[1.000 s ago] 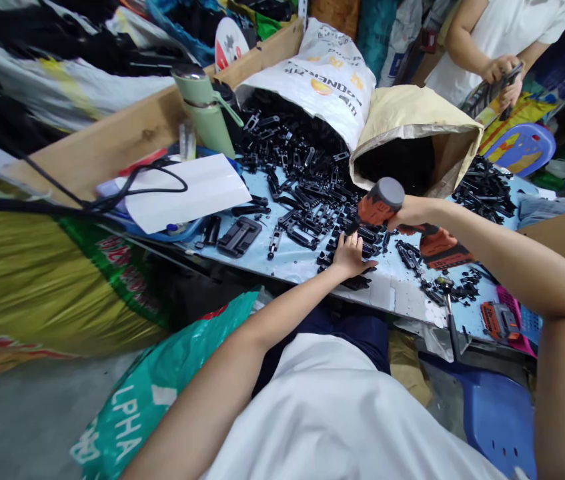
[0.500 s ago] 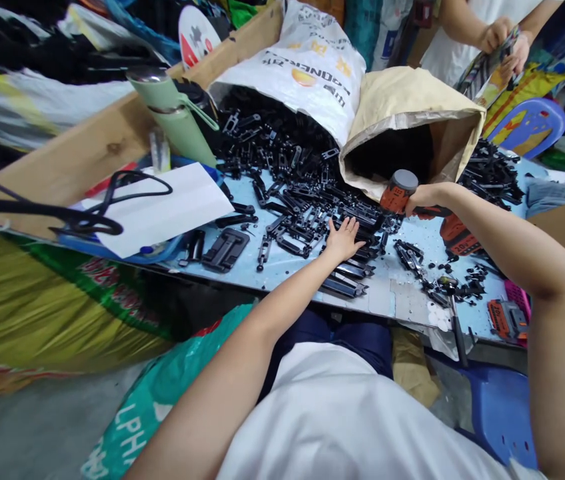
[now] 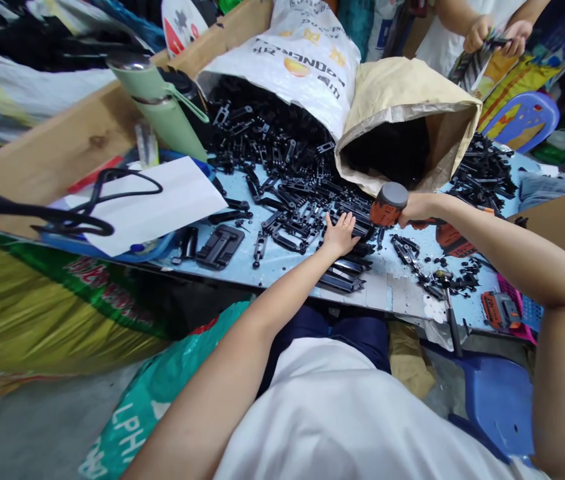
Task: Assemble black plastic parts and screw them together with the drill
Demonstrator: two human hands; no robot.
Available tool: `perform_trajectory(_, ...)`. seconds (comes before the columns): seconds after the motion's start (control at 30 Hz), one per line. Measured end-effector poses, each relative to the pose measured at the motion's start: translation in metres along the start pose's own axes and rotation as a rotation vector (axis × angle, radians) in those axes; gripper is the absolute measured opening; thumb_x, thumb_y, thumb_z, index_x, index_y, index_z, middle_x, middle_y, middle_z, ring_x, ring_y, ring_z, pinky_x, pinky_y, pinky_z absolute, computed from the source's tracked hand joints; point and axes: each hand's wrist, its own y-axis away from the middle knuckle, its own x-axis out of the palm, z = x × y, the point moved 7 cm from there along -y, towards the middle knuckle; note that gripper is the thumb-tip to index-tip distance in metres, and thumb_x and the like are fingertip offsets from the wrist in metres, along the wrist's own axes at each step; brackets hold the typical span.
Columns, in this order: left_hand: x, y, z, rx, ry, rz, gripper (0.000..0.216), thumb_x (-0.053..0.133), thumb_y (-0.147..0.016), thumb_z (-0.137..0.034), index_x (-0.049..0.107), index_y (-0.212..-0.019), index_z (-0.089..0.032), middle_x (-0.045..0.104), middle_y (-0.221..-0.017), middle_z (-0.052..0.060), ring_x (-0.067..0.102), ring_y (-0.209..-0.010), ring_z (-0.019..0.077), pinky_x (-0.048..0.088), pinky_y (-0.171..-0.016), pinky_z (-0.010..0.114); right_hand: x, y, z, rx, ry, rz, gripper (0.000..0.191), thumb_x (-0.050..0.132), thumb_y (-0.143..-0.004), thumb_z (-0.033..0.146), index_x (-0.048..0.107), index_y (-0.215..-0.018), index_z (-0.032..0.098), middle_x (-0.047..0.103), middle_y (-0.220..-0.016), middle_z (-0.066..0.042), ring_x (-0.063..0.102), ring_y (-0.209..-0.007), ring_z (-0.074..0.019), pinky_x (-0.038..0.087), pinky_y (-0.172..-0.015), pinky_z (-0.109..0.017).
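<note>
My left hand (image 3: 341,236) lies with its fingers spread over a row of long black plastic parts (image 3: 345,281) near the table's front edge. In my right hand (image 3: 416,208) is an orange and black cordless drill (image 3: 388,205), gripped by its handle. The drill's round grey end points up, and its battery (image 3: 457,240) hangs toward the right. Its working tip is hidden from view, close to the parts beside my left hand. Loose black link-shaped parts (image 3: 289,233) lie left of my left hand.
An open cream sack (image 3: 407,87) and a white printed sack (image 3: 297,60) with black parts stand behind. At left are a green flask (image 3: 162,113) and white paper (image 3: 162,207). A screwdriver (image 3: 451,320) and spare battery (image 3: 499,311) lie right. Another person's hands (image 3: 497,37) work at the back.
My right hand has brought the drill down and left, closer to my left hand. The left hand stays on the parts. The view has shifted slightly; the other person's hands have moved.
</note>
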Motion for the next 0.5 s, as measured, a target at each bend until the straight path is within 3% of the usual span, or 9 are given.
perform_trajectory(0.13,0.0,0.021,-0.009,0.064,-0.007,-0.008,0.061,0.029,-0.089,-0.048,0.028,-0.141,-0.015,0.025,-0.148,0.011,0.015,-0.138,0.0255,-0.003,-0.11,0.054,0.002,0.011,0.01,-0.044,0.099,-0.039,0.012,0.063,-0.064,0.012,0.061,-0.076,0.011,0.047,-0.044,0.003,0.049,-0.042,-0.0104,0.04,-0.043,-0.021)
perform_trajectory(0.3,0.019,0.066,-0.025,0.218,0.077,0.016,0.073,0.027,-0.086,-0.06,0.031,-0.139,-0.011,0.026,-0.148,0.013,0.017,-0.138,0.0259,0.011,-0.112,0.042,0.011,0.03,0.008,-0.029,0.137,-0.016,0.009,0.063,-0.063,0.019,0.063,-0.07,0.014,0.052,-0.046,0.0,0.052,-0.045,-0.0128,0.041,-0.044,-0.022)
perform_trajectory(0.5,0.024,0.075,-0.024,0.23,0.113,-0.066,0.079,0.029,-0.083,-0.064,0.029,-0.14,-0.008,0.025,-0.147,0.016,0.017,-0.138,0.0277,0.011,-0.112,0.044,0.025,0.022,0.001,-0.013,0.13,0.01,0.006,0.064,-0.06,0.022,0.063,-0.063,0.017,0.053,-0.046,-0.001,0.055,-0.05,-0.017,0.042,-0.048,-0.027)
